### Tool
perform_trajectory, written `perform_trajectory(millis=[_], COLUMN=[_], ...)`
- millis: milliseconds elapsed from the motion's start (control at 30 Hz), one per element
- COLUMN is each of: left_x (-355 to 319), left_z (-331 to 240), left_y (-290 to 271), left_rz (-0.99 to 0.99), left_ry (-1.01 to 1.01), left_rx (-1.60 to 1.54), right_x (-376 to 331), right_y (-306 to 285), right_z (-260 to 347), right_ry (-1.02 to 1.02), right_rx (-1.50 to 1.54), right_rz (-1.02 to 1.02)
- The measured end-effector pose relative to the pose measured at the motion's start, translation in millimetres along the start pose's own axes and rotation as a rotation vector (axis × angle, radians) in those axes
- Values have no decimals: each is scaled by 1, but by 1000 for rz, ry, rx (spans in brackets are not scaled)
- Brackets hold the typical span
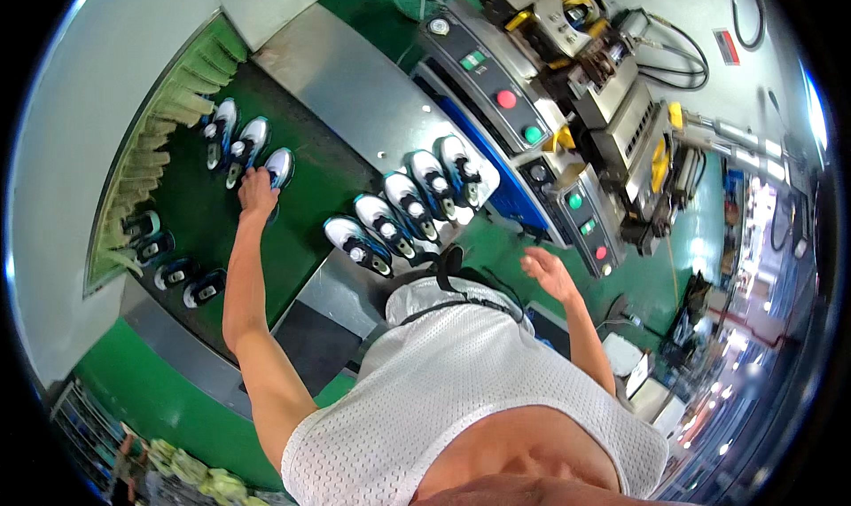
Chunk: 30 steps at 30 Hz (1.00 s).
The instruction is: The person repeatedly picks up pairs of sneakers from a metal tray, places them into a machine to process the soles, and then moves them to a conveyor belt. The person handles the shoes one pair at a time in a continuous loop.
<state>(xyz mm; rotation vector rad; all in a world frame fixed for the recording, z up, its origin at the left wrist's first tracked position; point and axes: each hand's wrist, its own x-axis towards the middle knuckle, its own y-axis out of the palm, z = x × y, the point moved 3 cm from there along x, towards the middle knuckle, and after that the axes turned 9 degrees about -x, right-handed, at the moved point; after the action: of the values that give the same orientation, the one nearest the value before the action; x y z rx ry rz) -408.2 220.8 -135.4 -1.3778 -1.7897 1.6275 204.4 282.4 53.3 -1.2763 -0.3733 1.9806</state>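
My left hand (257,194) reaches out over the green conveyor belt, its fingers closed at the ankle end of a white sneaker (281,164). Partly hidden behind those fingers, that sneaker has dark and blue parts. Two similar sneakers, a middle one (250,144) and a far-left one (222,132), lie beside it on the belt. My right hand (549,274) hangs in the air at my right side, fingers loosely apart with nothing in them. Closer to my body, a row of several matching sneakers (403,201) stands along the metal ledge (332,71).
Pale-green strip curtains (164,129) hang at the belt's tunnel opening. More shoes (173,274) lie at the belt's left side. Ahead on the right stands a machine with a button panel (496,85), clamps and hoses. A dark flat pad (315,348) lies near my left elbow.
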Motion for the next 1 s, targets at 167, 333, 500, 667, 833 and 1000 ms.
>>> perform_trajectory(millis=[167,333,500,667,833,1000], left_x=[-76,-155,-162,-116,-11,184], left_z=[-106,-245,-411,-514,-665,-757], left_y=[-70,-93,-129,-122,-149,-124], left_rz=[-120,211,689,967,329,-80], left_ry=[125,196,788,960,1206,1057], left_rx=[-588,-1570,-1557,-1303,-765,-537], right_x=[15,49,40,50,73,62], right_y=[-1,-19,-24,-89,-191,-224], right_z=[48,113,132,46,-20,-67], right_ry=[-256,-471,-511,-434,-566,-645], right_rx=[229,674,1184,1697,1528,1747], right_rz=[10,314,1126,909,363,313])
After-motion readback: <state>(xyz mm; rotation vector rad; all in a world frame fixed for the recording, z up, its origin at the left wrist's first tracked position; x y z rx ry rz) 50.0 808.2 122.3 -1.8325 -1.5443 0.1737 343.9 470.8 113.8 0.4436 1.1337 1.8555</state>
